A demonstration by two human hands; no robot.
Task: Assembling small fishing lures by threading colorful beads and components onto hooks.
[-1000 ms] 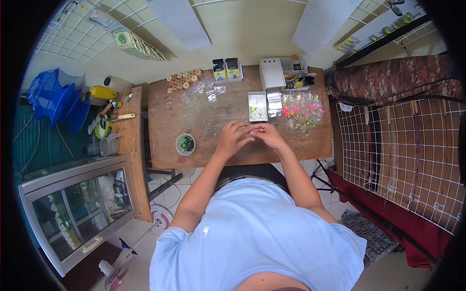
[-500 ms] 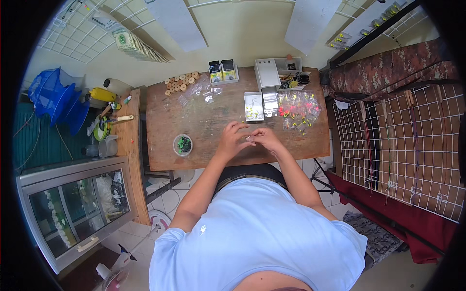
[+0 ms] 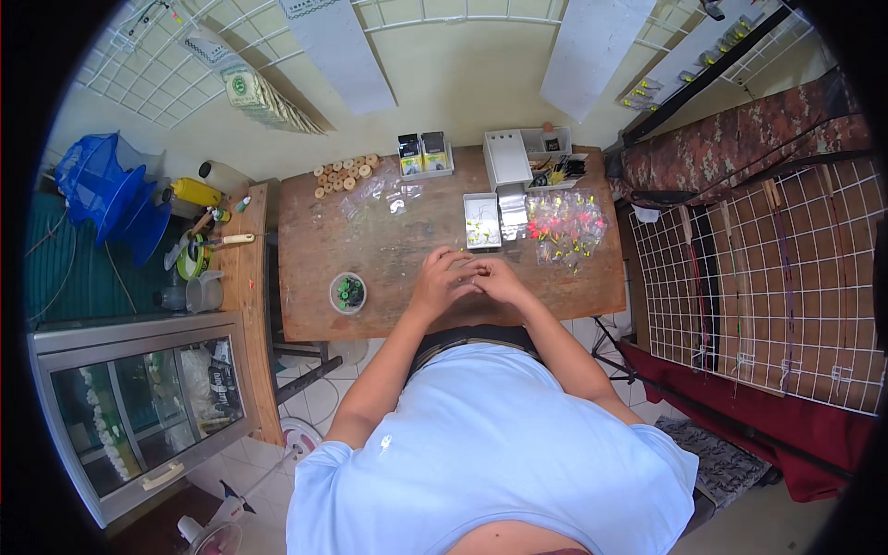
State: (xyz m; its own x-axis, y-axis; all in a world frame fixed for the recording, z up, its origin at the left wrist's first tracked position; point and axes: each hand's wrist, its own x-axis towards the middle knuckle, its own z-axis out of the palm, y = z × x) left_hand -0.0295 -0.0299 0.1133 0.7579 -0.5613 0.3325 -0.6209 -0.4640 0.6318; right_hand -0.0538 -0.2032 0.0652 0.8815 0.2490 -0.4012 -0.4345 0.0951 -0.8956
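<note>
Over the near edge of the wooden table, my left hand (image 3: 442,285) and my right hand (image 3: 499,280) meet at the fingertips. Both have bent fingers pinched toward each other. Whatever they hold is small and hidden by the fingers. Just beyond them sits a white tray (image 3: 482,222) with small yellow-green pieces in it. To its right lie clear plastic packets (image 3: 566,225) with pink and yellow pieces inside. A round tub (image 3: 348,293) of dark green pieces stands to the left of my left hand.
On the wooden table (image 3: 398,248), wooden spools (image 3: 344,174), a box of black and yellow packets (image 3: 425,157) and white organizer boxes (image 3: 508,159) line the back. A glass-fronted cabinet (image 3: 148,407) stands left; a white wire grid (image 3: 763,287) is on the right.
My hands have drawn closer together, and the small whitish thing seen at my right fingertips is now hidden. The whole view has shifted slightly.
</note>
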